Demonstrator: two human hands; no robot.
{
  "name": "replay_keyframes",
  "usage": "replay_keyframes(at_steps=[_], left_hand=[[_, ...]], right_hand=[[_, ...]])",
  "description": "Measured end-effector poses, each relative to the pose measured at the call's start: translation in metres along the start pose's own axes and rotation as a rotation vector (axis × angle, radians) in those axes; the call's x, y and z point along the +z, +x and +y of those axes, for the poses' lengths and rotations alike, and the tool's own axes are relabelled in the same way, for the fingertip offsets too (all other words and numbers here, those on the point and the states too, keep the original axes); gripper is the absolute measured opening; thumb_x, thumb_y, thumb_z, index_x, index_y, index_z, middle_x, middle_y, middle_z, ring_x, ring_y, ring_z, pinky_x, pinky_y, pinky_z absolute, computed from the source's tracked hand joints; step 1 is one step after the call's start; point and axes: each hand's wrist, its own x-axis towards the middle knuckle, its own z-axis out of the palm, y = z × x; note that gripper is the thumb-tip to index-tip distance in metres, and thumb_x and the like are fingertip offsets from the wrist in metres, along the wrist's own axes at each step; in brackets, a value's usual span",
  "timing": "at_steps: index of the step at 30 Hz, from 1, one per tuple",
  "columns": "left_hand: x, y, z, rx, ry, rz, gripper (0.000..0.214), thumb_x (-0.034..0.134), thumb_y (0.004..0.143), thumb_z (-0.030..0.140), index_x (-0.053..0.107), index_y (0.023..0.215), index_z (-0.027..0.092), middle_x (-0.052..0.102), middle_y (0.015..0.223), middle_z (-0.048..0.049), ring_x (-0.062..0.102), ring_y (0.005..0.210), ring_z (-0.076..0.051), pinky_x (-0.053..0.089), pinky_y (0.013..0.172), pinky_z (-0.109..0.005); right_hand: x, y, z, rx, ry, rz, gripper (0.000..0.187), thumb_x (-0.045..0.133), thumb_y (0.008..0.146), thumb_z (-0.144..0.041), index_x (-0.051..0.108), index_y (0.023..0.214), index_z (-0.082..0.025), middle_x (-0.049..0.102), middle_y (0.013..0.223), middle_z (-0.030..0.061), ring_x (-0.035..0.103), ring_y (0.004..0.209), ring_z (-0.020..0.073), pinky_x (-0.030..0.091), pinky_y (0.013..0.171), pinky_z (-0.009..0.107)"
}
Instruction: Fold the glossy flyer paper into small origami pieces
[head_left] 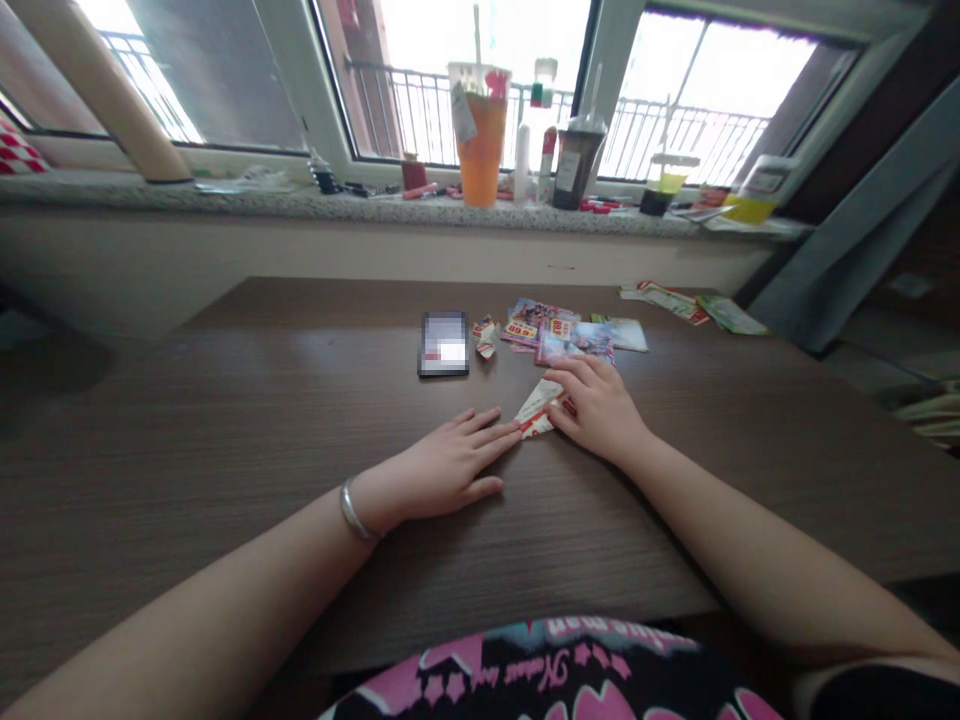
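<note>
A folded piece of printed paper (537,408), white with red and yellow print and narrowing to a point at its left, lies on the brown table (300,420). My left hand (457,465) rests flat on the tabletop, fingers spread, its fingertips touching the paper's pointed end. Over the other end is my right hand (596,405), its fingers bent and its thumb pressing the paper against the table. Part of the paper is hidden under that hand. Just beyond it lie several printed flyers (574,340).
A phone (443,345) and a small folded paper piece (486,338) lie left of the flyers. More paper strips (675,303) are at the back right. On the windowsill (375,205) stand a tall orange drink cup (480,150), a dark drink cup (576,165) and pens.
</note>
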Motion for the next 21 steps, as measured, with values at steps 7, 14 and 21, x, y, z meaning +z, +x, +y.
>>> replay_keyframes(at_steps=[7,14,21], left_hand=[[-0.005,0.000,0.002,-0.015,0.003,-0.031,0.065,0.043,0.096,0.047,0.021,0.152,0.021,0.024,0.157,-0.0044,0.016,0.146,-0.028,0.017,0.117,-0.044],[-0.004,-0.001,0.000,0.012,-0.001,-0.010,0.063,0.043,0.096,0.046,0.022,0.151,0.023,0.026,0.157,-0.0043,0.018,0.146,-0.026,0.018,0.117,-0.043],[-0.002,-0.001,-0.002,0.050,0.003,0.115,0.061,0.050,0.094,0.045,0.033,0.148,0.022,0.043,0.148,-0.0062,0.034,0.138,-0.028,0.026,0.115,-0.042]], right_hand=[[0.001,0.001,-0.014,-0.204,0.020,-0.144,0.025,0.047,0.093,-0.033,0.070,0.089,-0.024,0.070,0.092,0.0047,0.055,0.104,0.0227,0.019,0.113,0.044],[0.016,0.003,-0.006,-0.041,0.183,-0.182,0.014,0.060,0.085,-0.033,0.064,0.078,-0.021,0.069,0.085,0.0037,0.059,0.088,0.0201,0.035,0.098,0.039],[0.023,0.008,-0.001,0.004,0.169,-0.196,0.016,0.064,0.084,-0.033,0.065,0.073,-0.020,0.069,0.079,0.0036,0.059,0.083,0.0192,0.032,0.099,0.041]])
